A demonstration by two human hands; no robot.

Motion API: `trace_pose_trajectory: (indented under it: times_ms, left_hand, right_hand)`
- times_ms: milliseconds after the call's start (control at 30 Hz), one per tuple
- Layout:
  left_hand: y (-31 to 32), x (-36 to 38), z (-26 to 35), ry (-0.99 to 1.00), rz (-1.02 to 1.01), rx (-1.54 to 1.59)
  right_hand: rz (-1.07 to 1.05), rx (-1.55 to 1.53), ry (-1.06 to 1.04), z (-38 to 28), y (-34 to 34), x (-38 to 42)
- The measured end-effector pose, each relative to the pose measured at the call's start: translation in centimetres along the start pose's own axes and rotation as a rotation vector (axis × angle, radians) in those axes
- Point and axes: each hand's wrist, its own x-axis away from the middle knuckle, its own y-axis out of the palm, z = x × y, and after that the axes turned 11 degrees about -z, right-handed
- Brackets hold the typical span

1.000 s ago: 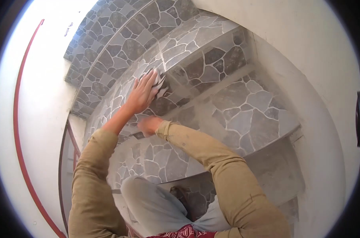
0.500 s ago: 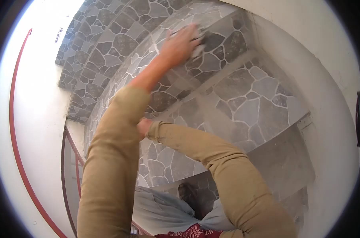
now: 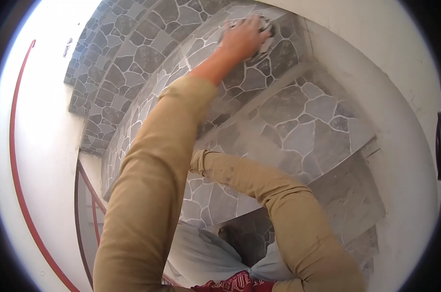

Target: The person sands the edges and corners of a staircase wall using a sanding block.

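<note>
L arm outstretched far; left hand (image 3: 243, 37) flat, gripping pale cloth (image 3: 267, 43) against stone riser (image 3: 259, 73). R hand (hidden behind L sleeve): grip can't tell.

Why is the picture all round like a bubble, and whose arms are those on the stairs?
The camera sits on a person's head and looks down, and its lens bends everything into a circle. So the arms belong to the person wearing it. They are on curved stairs covered in grey stone pieces with pale lines between them. The left hand reaches far up and presses a pale cloth or sponge flat against the upright face of a higher step. The right arm, in a tan sleeve, bends across a lower step; its hand is hidden behind the left arm. White walls stand on both sides, and a red railing curves along the left.
</note>
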Motion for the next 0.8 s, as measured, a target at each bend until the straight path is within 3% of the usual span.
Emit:
trace_pose_trajectory:
  times_ms: [100,167,200,267,300,367,467,567,633,733,800]
  left_hand:
    - [0.0,-0.7,0.2,0.093,0.080,0.029]
    - [-0.8,3.1,-1.3,0.023,-0.047,0.071]
    - [-0.9,6.2,-2.9,-0.001,-0.048,0.073]
    - [-1.5,14.6,-6.6,-0.105,-0.114,0.076]
    - [-1.8,19.2,-8.4,-0.188,-0.150,0.048]
    - [-1.6,26.8,-13.0,-0.199,-0.176,-0.097]
    - [-2.6,27.0,-12.6,-0.175,-0.208,-0.114]
    - [-1.2,18.6,-9.3,-0.035,-0.078,-0.036]
    - [-0.7,10.9,-5.4,0.048,0.014,0.008]
    - [-1.2,0.6,0.4,0.057,-0.079,0.055]
    - [-0.1,-3.4,2.4,0.017,0.016,-0.005]
  right_hand:
    - [0.474,-0.011,-0.074,-2.4,1.6,-2.5]
    - [0.790,-0.022,-0.112,-3.6,1.8,-2.4]
    - [0.796,-0.025,-0.103,-4.1,1.0,-1.9]
    - [-0.486,0.235,0.164,-5.1,-1.7,-0.7]
    - [-0.480,0.236,0.161,-6.0,-2.5,-0.4]
    - [-0.671,0.225,0.179,-7.4,-3.7,0.0]
    - [-0.681,0.205,0.151,-6.4,-3.2,0.8]
    - [-0.567,0.195,0.178,-5.0,-3.2,1.1]
    - [-0.553,0.215,0.188,-6.3,-6.6,0.5]
    - [-0.475,0.184,0.166,-7.0,-6.6,0.6]
    - [-0.331,0.121,0.110,-7.3,-6.2,0.8]
